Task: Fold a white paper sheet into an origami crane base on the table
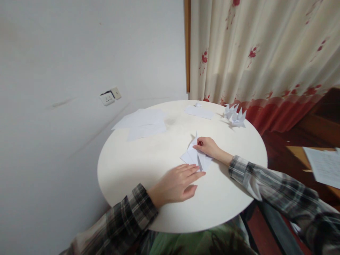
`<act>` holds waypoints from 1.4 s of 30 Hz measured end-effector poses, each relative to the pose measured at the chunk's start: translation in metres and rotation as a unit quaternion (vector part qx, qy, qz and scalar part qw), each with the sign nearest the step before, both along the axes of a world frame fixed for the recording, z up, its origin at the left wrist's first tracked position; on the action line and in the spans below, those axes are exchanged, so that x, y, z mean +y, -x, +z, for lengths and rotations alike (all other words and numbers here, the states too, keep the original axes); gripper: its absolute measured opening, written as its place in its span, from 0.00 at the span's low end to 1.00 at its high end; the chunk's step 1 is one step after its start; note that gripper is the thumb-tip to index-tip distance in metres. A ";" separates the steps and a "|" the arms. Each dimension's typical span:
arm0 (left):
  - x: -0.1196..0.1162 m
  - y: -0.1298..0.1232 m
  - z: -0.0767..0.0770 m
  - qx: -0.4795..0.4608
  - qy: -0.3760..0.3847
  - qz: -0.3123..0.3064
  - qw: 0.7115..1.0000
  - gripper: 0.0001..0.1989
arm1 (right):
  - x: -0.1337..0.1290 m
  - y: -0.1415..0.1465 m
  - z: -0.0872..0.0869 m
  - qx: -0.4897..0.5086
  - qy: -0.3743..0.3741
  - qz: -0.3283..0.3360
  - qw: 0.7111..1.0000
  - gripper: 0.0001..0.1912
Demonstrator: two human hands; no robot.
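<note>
A partly folded sheet of white paper [190, 154] lies on the round white table, with a pointed flap standing up at its far end. My right hand [209, 146] comes in from the right and pinches the paper near its upper right side, thumb and forefinger together. Stretched out almost flat, my left hand [177, 182] has its fingertips on the paper's near edge, with the thumb apart from the fingers. The fingers cover part of the lower folds.
Folded paper cranes [235, 116] stand at the table's right rear. A small folded paper piece [198, 104] is by a flat sheet [199, 112] at the back. Loose white sheets [145, 122] overlap at left rear. A wall with a socket [107, 99] borders the left, a curtain [255, 46] the back.
</note>
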State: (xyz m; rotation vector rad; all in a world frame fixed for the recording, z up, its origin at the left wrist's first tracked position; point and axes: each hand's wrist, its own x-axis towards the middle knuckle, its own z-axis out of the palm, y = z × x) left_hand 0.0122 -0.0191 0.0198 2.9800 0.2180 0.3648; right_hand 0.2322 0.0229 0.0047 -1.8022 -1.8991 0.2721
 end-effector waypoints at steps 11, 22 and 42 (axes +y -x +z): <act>-0.003 -0.001 0.003 -0.022 0.035 0.032 0.999 0.26 | 0.000 0.001 0.000 -0.001 0.001 -0.002 1.000 0.09; 0.001 -0.002 -0.005 -0.024 -0.012 0.009 1.000 0.17 | -0.001 0.001 -0.002 0.000 -0.007 -0.001 1.000 0.09; 0.017 -0.013 -0.012 -0.061 -0.039 0.103 0.992 0.20 | 0.000 0.001 -0.003 0.006 -0.013 -0.001 1.000 0.09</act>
